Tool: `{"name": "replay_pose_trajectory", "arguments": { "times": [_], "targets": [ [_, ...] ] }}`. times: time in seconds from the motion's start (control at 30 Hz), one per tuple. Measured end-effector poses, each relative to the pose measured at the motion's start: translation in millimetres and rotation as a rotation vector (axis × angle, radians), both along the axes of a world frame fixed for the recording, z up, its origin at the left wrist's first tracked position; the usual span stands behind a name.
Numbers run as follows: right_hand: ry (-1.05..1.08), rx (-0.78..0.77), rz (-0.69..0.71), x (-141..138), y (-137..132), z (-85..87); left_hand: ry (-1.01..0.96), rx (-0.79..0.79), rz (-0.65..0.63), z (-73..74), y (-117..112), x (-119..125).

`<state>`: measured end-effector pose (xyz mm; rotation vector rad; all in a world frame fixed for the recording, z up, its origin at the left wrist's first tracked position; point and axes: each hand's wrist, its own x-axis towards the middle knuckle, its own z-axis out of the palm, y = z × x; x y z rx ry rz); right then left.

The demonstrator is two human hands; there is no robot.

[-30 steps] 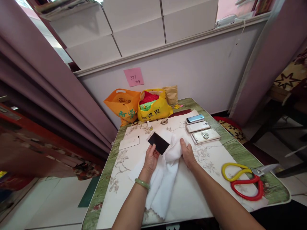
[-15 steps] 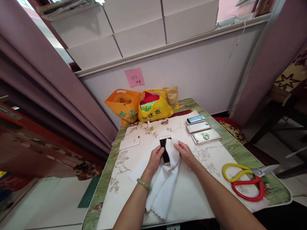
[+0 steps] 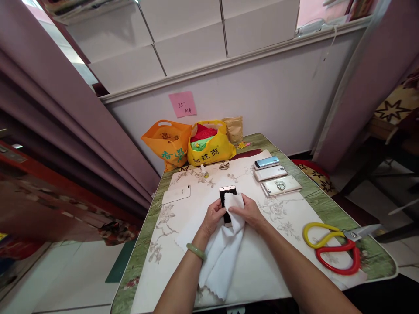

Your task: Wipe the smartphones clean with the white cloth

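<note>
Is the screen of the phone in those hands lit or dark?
Dark where it shows: the phone screen looks black beside the white cloth; underneath, I cannot tell.

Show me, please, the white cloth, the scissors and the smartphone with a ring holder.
White cloth (image 3: 222, 259), head view, on its draped lower part.
Scissors (image 3: 352, 236), head view, on the pivot.
Smartphone with ring holder (image 3: 288, 185), head view, on its back, near the middle.

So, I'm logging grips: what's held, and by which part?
The left hand holds the dark-screened phone by its left side; the right hand holds the white cloth near its upper end.
</note>
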<state>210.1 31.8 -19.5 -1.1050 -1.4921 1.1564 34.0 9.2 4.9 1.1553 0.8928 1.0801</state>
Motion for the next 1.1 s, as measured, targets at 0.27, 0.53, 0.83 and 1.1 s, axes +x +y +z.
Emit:
{"name": "replay_pose_trajectory", "arguments": {
  "times": [0.27, 0.53, 0.83, 1.1],
  "targets": [
    [0.0, 0.008, -0.048, -1.7, -0.6, -1.1, 0.003, 0.001, -0.003, -1.4, -0.4, -1.4],
    [-0.005, 0.007, -0.07, -1.6, 0.4, -1.1, -0.012, -0.005, 0.017, -1.1, -0.9, -1.4],
    [0.0, -0.008, -0.106, -2.4, -0.6, 0.7, -0.012, -0.015, 0.009, 2.1, -1.3, 0.0],
    [0.004, -0.004, -0.098, -1.5, -0.5, 1.2, -0.014, -0.019, 0.032, 2.4, -1.9, 0.5]
  ]
}}
